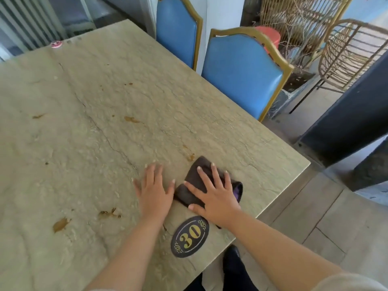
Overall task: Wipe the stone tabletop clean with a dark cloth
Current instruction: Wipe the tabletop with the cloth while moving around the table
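Note:
The beige stone tabletop (105,106) fills most of the view and carries several brown smears, one (60,224) at the near left and one (131,119) in the middle. A dark brown cloth (195,175) lies bunched near the table's right edge. My right hand (212,191) presses flat on the cloth with fingers spread. My left hand (154,189) rests flat on the bare stone just left of the cloth, fingers straight.
A black oval plaque marked 30 (190,236) is fixed near the front edge. Two blue chairs with gold frames (241,68) stand along the far right side. A small red cap (55,44) lies at the far corner. A wicker chair (352,51) stands beyond.

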Motion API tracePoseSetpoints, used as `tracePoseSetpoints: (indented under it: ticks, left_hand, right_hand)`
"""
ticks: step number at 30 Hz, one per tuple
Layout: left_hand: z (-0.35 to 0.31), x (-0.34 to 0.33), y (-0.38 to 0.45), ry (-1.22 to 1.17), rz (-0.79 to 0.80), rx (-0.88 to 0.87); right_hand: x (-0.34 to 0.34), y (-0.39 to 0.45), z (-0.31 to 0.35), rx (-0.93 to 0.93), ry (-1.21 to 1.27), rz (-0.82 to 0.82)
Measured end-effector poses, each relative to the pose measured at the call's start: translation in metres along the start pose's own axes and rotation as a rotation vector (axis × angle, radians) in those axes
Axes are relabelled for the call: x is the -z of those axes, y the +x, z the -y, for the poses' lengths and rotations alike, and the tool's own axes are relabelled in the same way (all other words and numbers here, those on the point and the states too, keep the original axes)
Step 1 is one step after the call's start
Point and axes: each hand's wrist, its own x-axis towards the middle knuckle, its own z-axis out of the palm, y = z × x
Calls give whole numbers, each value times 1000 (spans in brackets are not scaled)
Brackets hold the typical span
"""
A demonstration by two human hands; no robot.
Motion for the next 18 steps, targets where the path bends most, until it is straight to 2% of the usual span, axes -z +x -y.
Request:
tracePoseSetpoints:
  ticks: [2,3,4,7,8,9,10,12,15,16,17,18]
  left_hand:
    - [9,-5,-5,95,26,29]
    - [12,-7,-6,133,37,30]
    - [12,-8,-6,153,44,34]
    - [9,-10,-5,154,15,54]
    - [9,-9,-5,137,-4,57]
    - [8,-9,-6,103,-17,59]
    - [8,-9,-6,56,-33,63]
    - [9,-9,-8,-57,-96,90]
    - [9,-8,-7,-160,-142,133]
    - [10,-8,-7,-166,-143,137]
    - [10,-9,-6,-167,-141,141]
    - [9,-8,-7,-166,-136,147]
  right_hand:
    - [3,12,-29,160,-38,-17]
    - [7,22,-44,144,-49,-29]
    - [10,34,-58,61,-51,-42]
    - [21,82,-69,-340,57,-47]
    - [24,97,-59,-405,93,-38]
    - [26,107,-45,-381,95,-25]
    - [25,112,-28,-261,63,-29]
    - [15,105,2,144,-12,-54]
    - [8,93,-5,662,-71,-34]
    - [11,102,-18,738,-89,-31]
    - [13,115,-30,726,-116,-39]
    - [17,131,-40,627,-120,-70]
